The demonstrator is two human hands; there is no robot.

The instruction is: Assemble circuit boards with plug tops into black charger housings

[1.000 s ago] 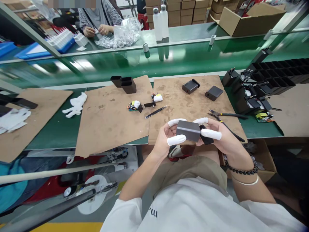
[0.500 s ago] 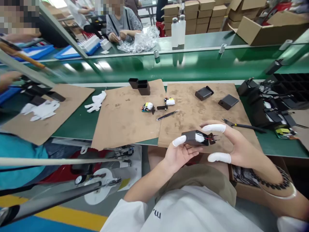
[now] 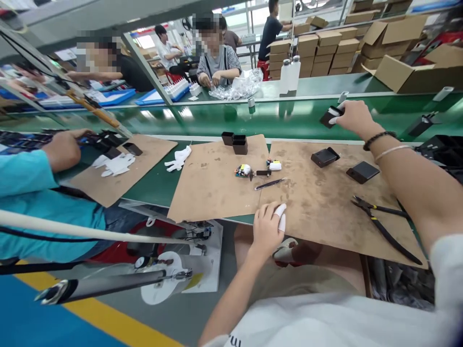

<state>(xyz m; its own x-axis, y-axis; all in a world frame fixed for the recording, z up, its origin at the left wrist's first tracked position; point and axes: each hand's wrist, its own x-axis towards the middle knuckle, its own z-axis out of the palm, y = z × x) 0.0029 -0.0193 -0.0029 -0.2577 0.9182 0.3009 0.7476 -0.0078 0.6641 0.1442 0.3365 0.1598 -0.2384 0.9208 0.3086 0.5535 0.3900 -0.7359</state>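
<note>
Pliers (image 3: pixel 366 206) with black-and-yellow handles lie on the right-hand cardboard (image 3: pixel 318 212) covering the green table (image 3: pixel 144 193), nose pointing away from me and to the left. Beyond the pliers and to their left, my right hand (image 3: pixel 356 118) is stretched out, thumb and fingertip (both in white covers) clamped on a black case (image 3: pixel 328 118). The case is past the cardboard, at the green strip; I cannot tell whether it touches down.

Well left of the pliers, my left hand (image 3: pixel 267 229) is at the cardboard's near edge. I see nothing in this grip; its covered thumb and forefinger lie close, but I cannot tell whether they meet.

Just beyond the pliers is a black box (image 3: pixel 362 172), with an angular black housing (image 3: pixel 324 157) farther left. Well left of the pliers are a slim dark tool (image 3: pixel 269 184), two small circuit boards (image 3: pixel 243 170), and beyond those, two open-topped black sleeves (image 3: pixel 239 145).
</note>
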